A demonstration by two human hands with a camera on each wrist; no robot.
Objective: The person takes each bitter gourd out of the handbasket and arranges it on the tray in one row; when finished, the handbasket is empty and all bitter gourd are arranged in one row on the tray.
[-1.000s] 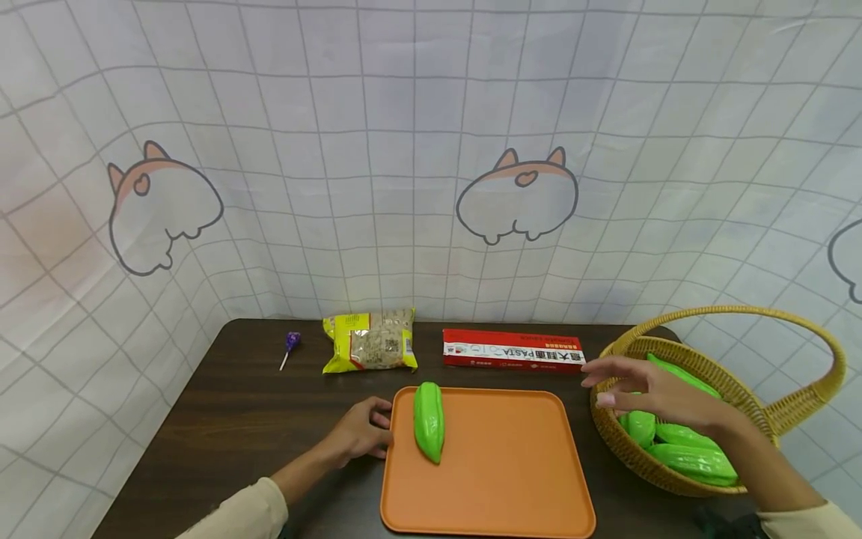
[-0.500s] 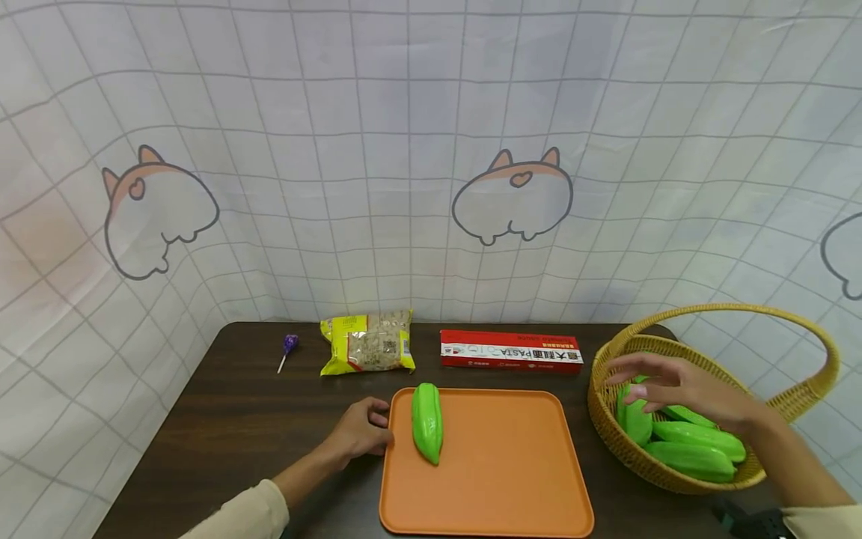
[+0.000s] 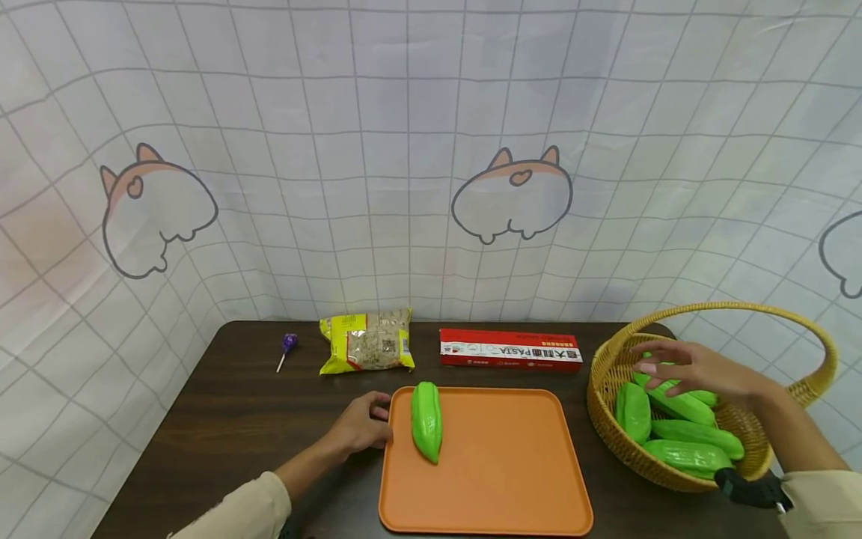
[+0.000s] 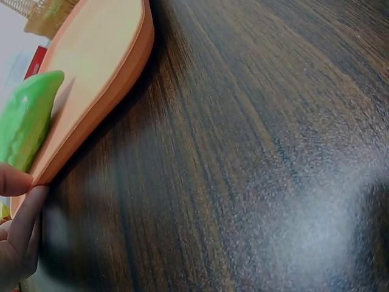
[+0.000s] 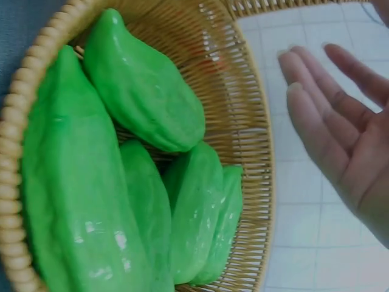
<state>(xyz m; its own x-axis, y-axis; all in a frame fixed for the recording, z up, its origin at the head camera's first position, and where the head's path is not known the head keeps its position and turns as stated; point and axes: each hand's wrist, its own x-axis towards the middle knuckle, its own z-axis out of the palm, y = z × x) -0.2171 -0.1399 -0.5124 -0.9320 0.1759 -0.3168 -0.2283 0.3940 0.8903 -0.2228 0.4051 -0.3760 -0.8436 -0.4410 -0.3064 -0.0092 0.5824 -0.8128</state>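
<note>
An orange tray (image 3: 501,464) lies on the dark table, with one glossy green, ridged, pointed toy vegetable (image 3: 426,423) near its left edge. My left hand (image 3: 364,425) is at the tray's left rim. In the left wrist view, its thumb (image 4: 13,180) and a finger pinch that rim. On the right stands a wicker basket (image 3: 601,434) holding several more of these green vegetables (image 5: 85,182). Over the basket hovers my right hand (image 3: 707,374), fingers loosely extended and holding nothing. The right wrist view shows that palm (image 5: 358,146) apart from the vegetables.
Behind the tray lie a red pasta box (image 3: 510,350) and a yellow-and-clear packet (image 3: 369,341). A purple lollipop (image 3: 289,343) is at the back left. The basket's tall arched handle (image 3: 741,308) rises near my right hand. A white gridded curtain (image 3: 404,150) closes off the back.
My right hand has moved right, from the basket's left rim to over its middle, uncovering more of the green vegetables. The left hand stays at the tray.
</note>
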